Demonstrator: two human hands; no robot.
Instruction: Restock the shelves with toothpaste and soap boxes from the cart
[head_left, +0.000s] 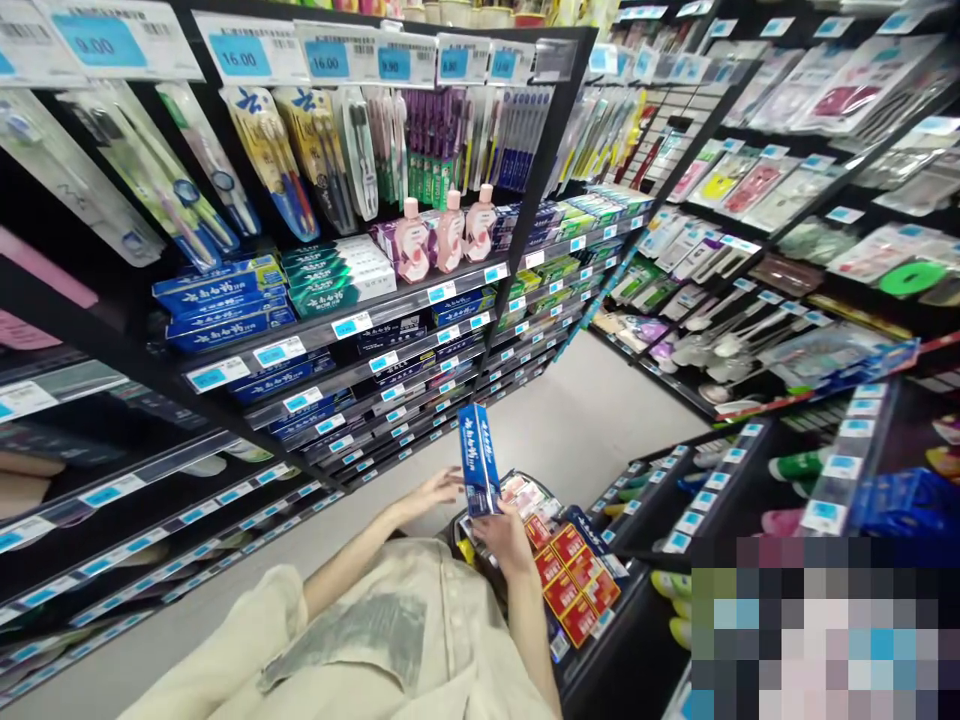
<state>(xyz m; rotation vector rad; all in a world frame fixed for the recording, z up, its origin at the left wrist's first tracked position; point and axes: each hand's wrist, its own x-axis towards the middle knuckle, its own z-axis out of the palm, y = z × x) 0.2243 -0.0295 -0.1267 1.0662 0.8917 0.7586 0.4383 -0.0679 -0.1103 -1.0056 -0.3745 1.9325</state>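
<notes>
In my right hand (504, 540) is a blue toothpaste box (478, 455), gripped at its near end and standing roughly upright in front of me. There may be two boxes side by side; I cannot tell for sure. My left hand (441, 488) is just left of the box with its fingers stretched out, holding nothing. Below my right hand is a loaded basket or cart. It carries red boxes (574, 580), pale pink packs (529, 495) and dark blue boxes (589, 530); its rim is mostly hidden by the goods and my arm.
On the left shelf lie blue toothpaste boxes (225, 300), green and white boxes (341, 272) and pink bottles (450, 230). Packaged toothbrushes (277, 150) hang above. Shelves (739, 460) line the right side. A pale floor aisle (600, 400) runs between. A blurred patch covers the lower right.
</notes>
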